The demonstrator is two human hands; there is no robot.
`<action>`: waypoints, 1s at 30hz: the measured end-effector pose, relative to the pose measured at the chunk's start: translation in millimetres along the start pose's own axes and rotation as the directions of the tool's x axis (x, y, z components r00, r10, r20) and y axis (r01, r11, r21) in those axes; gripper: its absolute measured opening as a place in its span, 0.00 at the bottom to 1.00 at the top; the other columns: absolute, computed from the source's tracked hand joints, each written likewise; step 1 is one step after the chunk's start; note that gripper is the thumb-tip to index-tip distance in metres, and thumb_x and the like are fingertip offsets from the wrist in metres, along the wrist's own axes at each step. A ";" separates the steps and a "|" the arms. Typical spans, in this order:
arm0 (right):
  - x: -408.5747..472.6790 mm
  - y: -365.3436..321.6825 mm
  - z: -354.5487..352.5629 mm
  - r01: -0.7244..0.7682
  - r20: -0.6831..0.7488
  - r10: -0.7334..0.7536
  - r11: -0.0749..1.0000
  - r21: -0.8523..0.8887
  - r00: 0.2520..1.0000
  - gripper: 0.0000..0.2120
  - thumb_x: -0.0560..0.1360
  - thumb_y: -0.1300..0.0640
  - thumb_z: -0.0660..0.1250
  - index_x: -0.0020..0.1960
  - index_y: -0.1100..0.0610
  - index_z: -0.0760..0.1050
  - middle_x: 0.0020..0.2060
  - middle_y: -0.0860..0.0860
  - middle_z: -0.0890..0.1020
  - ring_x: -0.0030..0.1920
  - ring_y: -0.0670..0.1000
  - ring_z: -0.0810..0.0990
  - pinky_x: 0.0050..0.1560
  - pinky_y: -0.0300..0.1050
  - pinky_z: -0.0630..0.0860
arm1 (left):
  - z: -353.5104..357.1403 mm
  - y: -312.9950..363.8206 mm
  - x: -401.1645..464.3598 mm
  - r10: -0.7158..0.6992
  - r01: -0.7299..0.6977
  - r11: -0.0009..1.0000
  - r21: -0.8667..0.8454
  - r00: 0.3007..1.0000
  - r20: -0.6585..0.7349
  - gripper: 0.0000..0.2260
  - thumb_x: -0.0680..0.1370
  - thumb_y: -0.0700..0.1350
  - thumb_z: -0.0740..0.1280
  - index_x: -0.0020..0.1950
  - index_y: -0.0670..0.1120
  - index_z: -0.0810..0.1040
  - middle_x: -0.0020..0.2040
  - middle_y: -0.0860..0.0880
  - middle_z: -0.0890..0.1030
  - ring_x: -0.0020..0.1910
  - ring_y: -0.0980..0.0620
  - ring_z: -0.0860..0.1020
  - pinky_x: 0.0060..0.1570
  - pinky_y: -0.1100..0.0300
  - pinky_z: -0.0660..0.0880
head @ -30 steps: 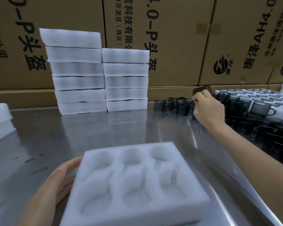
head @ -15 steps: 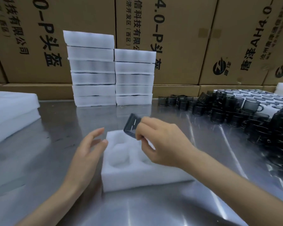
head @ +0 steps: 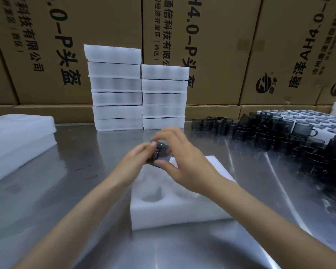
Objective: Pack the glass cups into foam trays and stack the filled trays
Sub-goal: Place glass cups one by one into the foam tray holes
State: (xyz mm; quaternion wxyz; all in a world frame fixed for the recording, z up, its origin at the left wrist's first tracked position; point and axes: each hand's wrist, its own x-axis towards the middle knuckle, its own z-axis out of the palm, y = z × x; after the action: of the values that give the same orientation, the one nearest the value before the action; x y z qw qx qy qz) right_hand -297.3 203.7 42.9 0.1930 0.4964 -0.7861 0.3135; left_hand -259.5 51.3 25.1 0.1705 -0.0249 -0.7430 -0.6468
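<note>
A dark smoked glass cup [head: 160, 154] is tilted in the air above the far end of a white foam tray [head: 175, 212] on the steel table. My right hand [head: 184, 162] grips the cup from the right, thumb under it and fingers over it. From the left, my left hand [head: 136, 162] pinches the same cup with its fingertips. The tray's near-left pocket is empty; my hands hide its far pockets. Many more dark glass cups [head: 264, 136] stand crowded at the right of the table.
Two stacks of foam trays [head: 136, 90] stand at the back against cardboard boxes [head: 211, 45]. More foam pieces [head: 17, 144] lie at the left edge. A printed sheet with cups [head: 318, 119] lies far right.
My right hand took a cup from the pile at the right and carried it over the tray. My left hand left the tray's side and now pinches the cup too.
</note>
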 end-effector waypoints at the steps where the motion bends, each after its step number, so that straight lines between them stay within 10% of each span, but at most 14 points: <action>1: 1.0 2.8 2.5 -0.061 -0.045 0.063 0.997 0.037 0.997 0.25 0.73 0.50 0.70 0.66 0.51 0.65 0.62 0.44 0.65 0.53 0.44 0.71 0.51 0.50 0.75 | 0.0 -2.1 1.7 -0.022 0.022 1.000 -0.002 1.000 -0.002 0.13 0.81 0.47 0.57 0.52 0.44 0.80 0.48 0.50 0.83 0.50 0.54 0.80 0.53 0.64 0.74; 6: 11.5 12.6 11.8 -0.426 0.163 0.399 0.885 0.189 0.902 0.36 0.64 0.38 0.74 0.67 0.44 0.65 0.59 0.41 0.76 0.56 0.43 0.75 0.51 0.38 0.73 | -13.1 -8.6 -1.4 0.016 -0.014 0.999 -0.032 0.996 0.092 0.15 0.80 0.47 0.58 0.62 0.46 0.77 0.60 0.50 0.81 0.63 0.54 0.75 0.65 0.59 0.67; 12: 14.3 12.8 22.6 -0.354 0.124 0.343 0.932 0.080 0.931 0.37 0.66 0.43 0.75 0.71 0.45 0.65 0.55 0.42 0.77 0.52 0.44 0.75 0.49 0.36 0.71 | -16.2 -5.8 1.5 -0.080 0.110 0.968 -0.224 0.987 0.138 0.22 0.80 0.55 0.50 0.63 0.45 0.76 0.63 0.51 0.78 0.66 0.56 0.72 0.67 0.58 0.62; 30: 14.1 10.1 30.1 -0.310 0.270 0.312 0.949 -0.049 0.911 0.36 0.72 0.41 0.68 0.75 0.45 0.58 0.66 0.41 0.73 0.66 0.49 0.68 0.64 0.49 0.68 | -24.1 -23.0 -7.3 -0.091 0.092 0.995 -0.033 0.995 0.034 0.14 0.81 0.46 0.57 0.63 0.44 0.75 0.59 0.51 0.81 0.63 0.53 0.75 0.67 0.55 0.67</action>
State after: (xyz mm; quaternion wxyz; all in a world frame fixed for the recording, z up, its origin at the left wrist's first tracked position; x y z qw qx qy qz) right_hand -312.3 176.9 26.6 0.0311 0.4030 -0.8751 0.2663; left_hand -253.3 25.6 3.7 0.1283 -0.0043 -0.7345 -0.6663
